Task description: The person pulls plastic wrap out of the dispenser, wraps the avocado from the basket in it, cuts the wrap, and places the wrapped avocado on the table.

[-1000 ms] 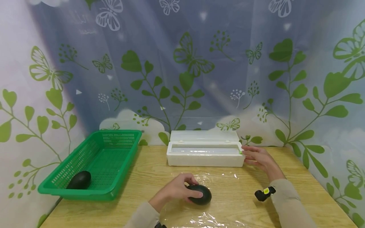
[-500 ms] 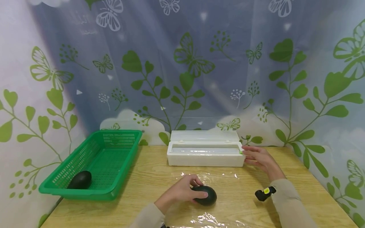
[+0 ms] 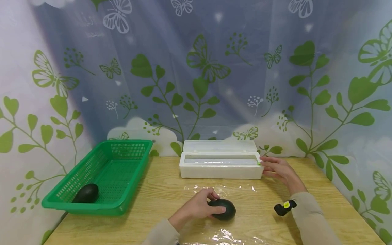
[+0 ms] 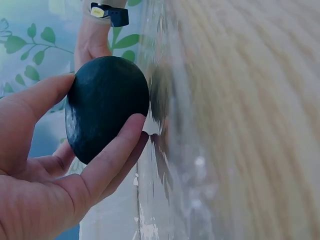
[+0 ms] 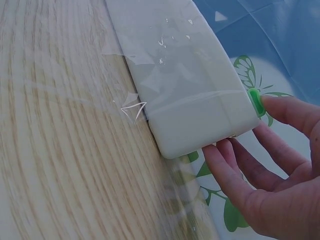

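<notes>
My left hand [image 3: 200, 204] holds a dark green, smooth avocado [image 3: 225, 209] low over a sheet of cling film [image 3: 226, 234] on the table. In the left wrist view, the thumb is on one side of the avocado [image 4: 107, 107] and fingers are on the other. At the back stands a white cling film dispenser [image 3: 220, 172] with its lid raised. My right hand [image 3: 280, 170] touches its right end. The right wrist view shows the thumb on the green slider [image 5: 256, 102], with fingertips against the end wall of the dispenser [image 5: 200, 100].
A green plastic basket [image 3: 128, 190] stands at the left, with another dark avocado-like fruit [image 3: 86, 193] in its near corner. Clear film spreads over the wooden table [image 3: 159, 177] in front of the dispenser. A printed curtain [image 3: 245, 85] hangs behind the table.
My left hand has moved a little to the right with the avocado, over the film. The right hand has stayed at the dispenser's right end.
</notes>
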Demonstrator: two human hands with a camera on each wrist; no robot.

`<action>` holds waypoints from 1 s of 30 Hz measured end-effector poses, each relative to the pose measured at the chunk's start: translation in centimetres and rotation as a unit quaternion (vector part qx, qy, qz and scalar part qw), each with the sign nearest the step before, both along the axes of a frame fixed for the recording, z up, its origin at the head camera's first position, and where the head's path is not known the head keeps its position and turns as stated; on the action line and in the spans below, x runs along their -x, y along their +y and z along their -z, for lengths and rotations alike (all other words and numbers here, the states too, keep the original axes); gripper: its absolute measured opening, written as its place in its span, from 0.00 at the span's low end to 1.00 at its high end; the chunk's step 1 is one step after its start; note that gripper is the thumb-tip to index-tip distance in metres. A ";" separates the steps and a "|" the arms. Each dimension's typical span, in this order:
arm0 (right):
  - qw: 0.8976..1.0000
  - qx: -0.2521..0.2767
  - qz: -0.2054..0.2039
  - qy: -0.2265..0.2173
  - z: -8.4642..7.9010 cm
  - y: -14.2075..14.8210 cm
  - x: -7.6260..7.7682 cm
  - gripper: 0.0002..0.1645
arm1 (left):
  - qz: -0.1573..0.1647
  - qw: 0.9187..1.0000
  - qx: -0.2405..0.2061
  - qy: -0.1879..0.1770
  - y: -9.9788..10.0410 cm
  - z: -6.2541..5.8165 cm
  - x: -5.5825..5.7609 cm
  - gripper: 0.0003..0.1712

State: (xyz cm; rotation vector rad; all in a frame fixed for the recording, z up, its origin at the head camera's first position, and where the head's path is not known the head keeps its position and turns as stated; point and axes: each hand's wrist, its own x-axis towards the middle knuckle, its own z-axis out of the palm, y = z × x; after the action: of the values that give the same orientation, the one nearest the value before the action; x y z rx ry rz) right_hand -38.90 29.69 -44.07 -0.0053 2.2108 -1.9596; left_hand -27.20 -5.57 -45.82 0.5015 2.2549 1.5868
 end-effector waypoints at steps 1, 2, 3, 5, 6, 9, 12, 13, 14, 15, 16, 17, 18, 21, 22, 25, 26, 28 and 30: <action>1.000 -0.002 0.000 0.000 0.0 0.0 0.0 0.42 | -0.001 1.000 0.002 0.002 0.0 0.0 0.0 0.17; 1.000 -0.003 0.001 -0.001 0.1 0.0 0.1 0.42 | -0.002 1.000 0.003 0.004 0.0 0.1 0.0 0.17; 1.000 -0.005 0.001 -0.001 0.1 0.0 0.1 0.42 | -0.003 1.000 0.012 0.011 0.1 0.1 -0.1 0.17; 1.000 -0.007 0.001 -0.001 0.1 0.0 0.1 0.43 | -0.006 0.999 0.031 0.028 0.1 0.1 -0.1 0.17; 1.000 -0.009 0.001 -0.001 0.1 0.0 0.1 0.43 | -0.007 0.998 0.041 0.038 0.0 0.1 -0.1 0.17; 1.000 -0.011 0.001 0.000 0.1 0.1 0.1 0.43 | -0.009 0.996 0.070 0.057 -0.1 0.0 -0.1 0.16; 1.000 -0.013 -0.001 0.000 0.1 0.1 0.1 0.43 | -0.004 0.996 0.070 0.047 -0.3 -0.2 0.1 0.16; 1.000 -0.013 -0.001 -0.001 0.1 0.1 0.1 0.43 | -0.001 0.997 0.067 0.040 -0.5 -0.2 0.1 0.16; 1.000 -0.014 -0.002 -0.001 0.1 0.1 0.1 0.43 | 0.001 0.997 0.064 0.033 -0.6 -0.3 0.2 0.16; 1.000 -0.014 -0.003 -0.001 0.1 0.1 0.1 0.43 | 0.004 0.998 0.062 0.026 -0.7 -0.3 0.3 0.16; 1.000 -0.014 -0.003 -0.001 0.1 0.1 0.1 0.43 | 0.006 0.998 0.062 0.021 -0.7 -0.4 0.4 0.15; 1.000 -0.013 -0.002 -0.002 0.2 0.1 0.1 0.43 | 0.009 0.998 0.061 0.016 -0.8 -0.4 0.5 0.15; 1.000 -0.012 -0.001 -0.002 0.2 0.1 0.1 0.43 | 0.012 0.998 0.062 0.013 -0.9 -0.5 0.6 0.15; 1.000 -0.014 0.000 -0.001 0.2 0.1 0.0 0.43 | 0.019 0.998 0.065 0.013 -1.0 -0.6 0.7 0.15; 1.000 -0.014 0.000 0.000 0.2 0.1 0.0 0.43 | 0.021 0.997 0.070 0.019 -1.1 -0.6 0.8 0.15; 1.000 -0.013 -0.002 0.000 0.1 0.1 0.0 0.43 | 0.022 0.996 0.077 0.032 -1.2 -0.7 0.8 0.16; 1.000 -0.012 -0.003 0.001 0.1 0.1 0.0 0.43 | 0.022 0.996 0.076 0.033 -1.2 -0.7 0.8 0.16; 1.000 -0.011 -0.004 0.001 0.1 0.1 0.0 0.43 | 0.022 0.996 0.073 0.034 -1.2 -0.7 0.8 0.17; 1.000 -0.009 -0.005 0.001 0.1 0.1 0.0 0.44 | 0.023 0.997 0.062 0.026 -1.2 -0.6 0.8 0.18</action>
State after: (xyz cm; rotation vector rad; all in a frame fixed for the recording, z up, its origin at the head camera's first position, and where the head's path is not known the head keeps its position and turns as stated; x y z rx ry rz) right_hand -38.93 29.80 -44.14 -0.0164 2.2261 -1.9348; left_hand -28.02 -6.82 -45.17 0.5614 2.3453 1.4163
